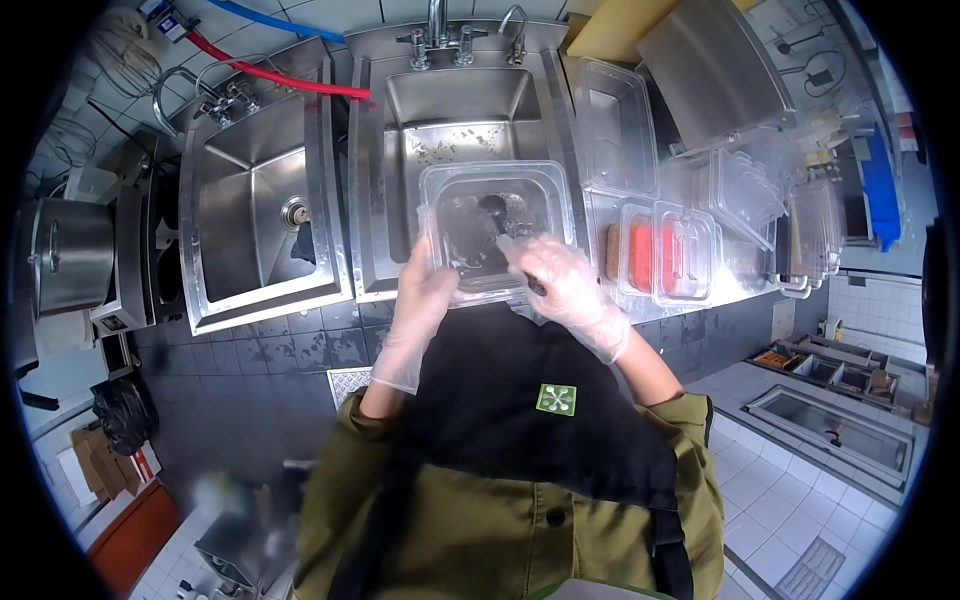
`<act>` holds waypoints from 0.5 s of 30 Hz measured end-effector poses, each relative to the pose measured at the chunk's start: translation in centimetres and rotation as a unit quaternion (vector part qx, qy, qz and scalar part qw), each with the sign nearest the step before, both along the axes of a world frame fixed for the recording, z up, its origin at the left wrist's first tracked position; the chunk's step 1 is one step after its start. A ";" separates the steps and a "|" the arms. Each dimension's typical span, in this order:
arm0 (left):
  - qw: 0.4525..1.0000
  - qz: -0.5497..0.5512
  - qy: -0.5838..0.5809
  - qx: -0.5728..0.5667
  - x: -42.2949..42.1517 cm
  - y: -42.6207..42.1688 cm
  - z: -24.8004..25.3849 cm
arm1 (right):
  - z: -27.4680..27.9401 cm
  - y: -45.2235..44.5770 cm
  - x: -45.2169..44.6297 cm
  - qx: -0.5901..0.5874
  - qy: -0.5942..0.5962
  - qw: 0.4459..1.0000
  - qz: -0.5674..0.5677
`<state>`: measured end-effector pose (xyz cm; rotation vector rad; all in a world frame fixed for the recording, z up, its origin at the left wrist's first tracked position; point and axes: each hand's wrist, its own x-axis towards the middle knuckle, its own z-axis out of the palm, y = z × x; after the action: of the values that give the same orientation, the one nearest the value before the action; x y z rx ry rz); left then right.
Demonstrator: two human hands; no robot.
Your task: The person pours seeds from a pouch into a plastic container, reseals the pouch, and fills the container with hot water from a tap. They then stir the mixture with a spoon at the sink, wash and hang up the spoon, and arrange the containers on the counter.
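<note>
A clear plastic container (560, 190) is tilted over the front of the right-hand steel sink (400, 110), with its open side toward the camera. My left hand (425, 295), in a clear glove, grips the container's left side near its lower corner. My right hand (565, 285), gloved too, is closed around the dark handle of a brush (492, 205). The brush's dark head lies inside the container and looks slightly blurred. Dark bits are scattered on the sink's bottom behind the container.
A second sink (250, 180) with a drain lies left. A red hose (290, 82) crosses its back edge. Clear containers (615, 120) stand right, some with red and brown items (640, 255) showing through. A large pot (75, 250) is at far left.
</note>
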<state>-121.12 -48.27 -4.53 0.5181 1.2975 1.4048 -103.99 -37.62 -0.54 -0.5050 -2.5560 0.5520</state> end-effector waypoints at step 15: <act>0.999 0.003 -0.036 0.005 0.2 0.1 0.4 | 2.1 0.2 1.3 -0.022 -0.066 0.997 0.027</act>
<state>-120.92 -48.17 -4.16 0.4668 1.2363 1.4239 -102.65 -37.46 1.58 -0.5031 -2.6952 0.6137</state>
